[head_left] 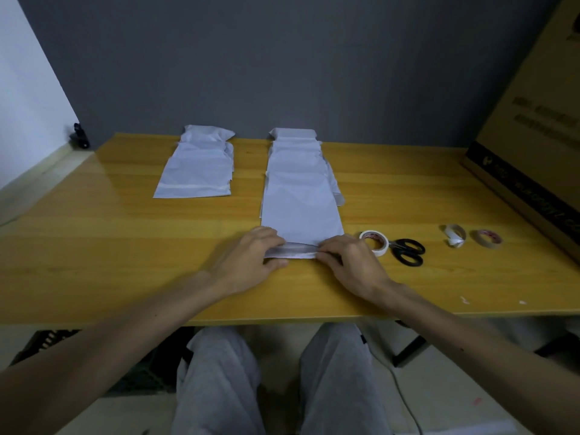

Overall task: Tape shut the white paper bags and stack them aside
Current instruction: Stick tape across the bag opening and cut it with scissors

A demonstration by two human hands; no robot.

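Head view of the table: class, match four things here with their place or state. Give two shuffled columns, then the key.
Things:
1 scissors
2 middle bag
3 left bags
4 cardboard box

Places or states:
A near end folded over, pinched by left hand and right hand
B at the right edge of the table
C beside the white tape roll
D far left, apart from the hands

Pairs: 1-C, 2-A, 3-D, 4-B

A large cardboard box [533, 136] stands at the right end of the yellow wooden table [125, 262]. A small black object [80, 135] sits by the grey wall [282, 58]. Below are my grey trousers [219, 387].
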